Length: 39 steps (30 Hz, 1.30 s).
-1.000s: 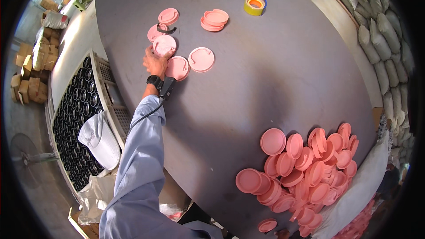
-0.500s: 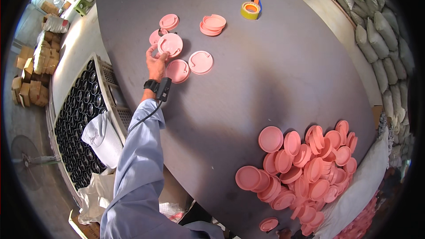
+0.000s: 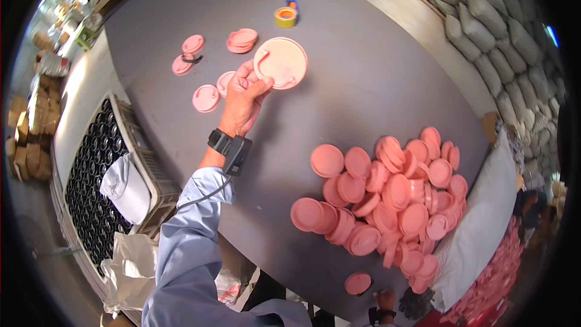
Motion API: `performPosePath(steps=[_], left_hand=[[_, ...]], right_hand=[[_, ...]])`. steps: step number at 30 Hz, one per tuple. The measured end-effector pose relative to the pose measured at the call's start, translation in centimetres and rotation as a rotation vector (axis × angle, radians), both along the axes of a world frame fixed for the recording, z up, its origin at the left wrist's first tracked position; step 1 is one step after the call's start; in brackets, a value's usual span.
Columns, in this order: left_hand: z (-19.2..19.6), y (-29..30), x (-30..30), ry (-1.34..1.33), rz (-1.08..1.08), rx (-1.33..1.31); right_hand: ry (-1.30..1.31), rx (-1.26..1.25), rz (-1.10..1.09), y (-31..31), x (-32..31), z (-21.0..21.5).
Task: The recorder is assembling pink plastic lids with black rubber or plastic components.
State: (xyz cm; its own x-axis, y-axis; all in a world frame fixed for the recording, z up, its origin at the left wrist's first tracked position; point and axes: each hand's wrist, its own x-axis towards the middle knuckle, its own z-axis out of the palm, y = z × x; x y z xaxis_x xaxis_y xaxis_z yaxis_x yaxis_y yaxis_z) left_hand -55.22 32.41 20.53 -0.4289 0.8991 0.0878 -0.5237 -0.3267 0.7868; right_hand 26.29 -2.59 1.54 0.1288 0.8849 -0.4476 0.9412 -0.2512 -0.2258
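Head view, left hand: the left hand (image 3: 243, 104) is raised over the grey table (image 3: 363, 85), fingers closed on the rim of a round pink lid (image 3: 280, 62), which it grips at the lid's 8 o'clock edge.
Head view, held lid: the pink lid sits at about 11 o'clock of the picture, up off the table top, its inner face turned toward the camera with a thin curved tab showing.
Head view, wrist: a black wrist device (image 3: 230, 145) is strapped on the left forearm, and a cable runs from it down into the light blue sleeve (image 3: 190, 248).
Head view, right hand: the right hand (image 3: 385, 298) is at 6 o'clock by the table's near edge; only its top shows, so I cannot tell whether it is open or closed.
Head view, small lids: single lids and a small stack (image 3: 242, 39) lie at 11 o'clock, just left of the held lid.
Head view, heap: a big lid pile (image 3: 387, 200) lies at 4 o'clock.
Head view, tape: a yellow tape roll (image 3: 285, 17) lies at 12 o'clock.
Head view, crate: a crate of dark bottles (image 3: 91, 175) stands at 9 o'clock beside the table.
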Motion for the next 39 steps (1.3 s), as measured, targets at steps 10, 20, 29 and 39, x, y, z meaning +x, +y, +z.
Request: performPosePath(steps=[10, 20, 29, 39], left_hand=[[6.6, -2.2, 35.1, -0.179, -0.402, -0.014], [13.2, -12.0, 77.4, -0.203, -0.698, -0.163], [16.4, -16.6, 98.3, -0.071, -1.005, -0.273], [13.8, -16.2, 106.3, -0.075, -1.212, -0.466]], right_hand=[[0.353, 0.233, -0.209, -0.9, -3.3, 1.9], [0.774, 0.606, -0.373, 1.8, 11.2, 20.8], [0.265, 1.425, -0.252, 7.4, 31.1, 33.2], [-0.168, 1.255, -0.079, 7.7, 39.7, 32.1]])
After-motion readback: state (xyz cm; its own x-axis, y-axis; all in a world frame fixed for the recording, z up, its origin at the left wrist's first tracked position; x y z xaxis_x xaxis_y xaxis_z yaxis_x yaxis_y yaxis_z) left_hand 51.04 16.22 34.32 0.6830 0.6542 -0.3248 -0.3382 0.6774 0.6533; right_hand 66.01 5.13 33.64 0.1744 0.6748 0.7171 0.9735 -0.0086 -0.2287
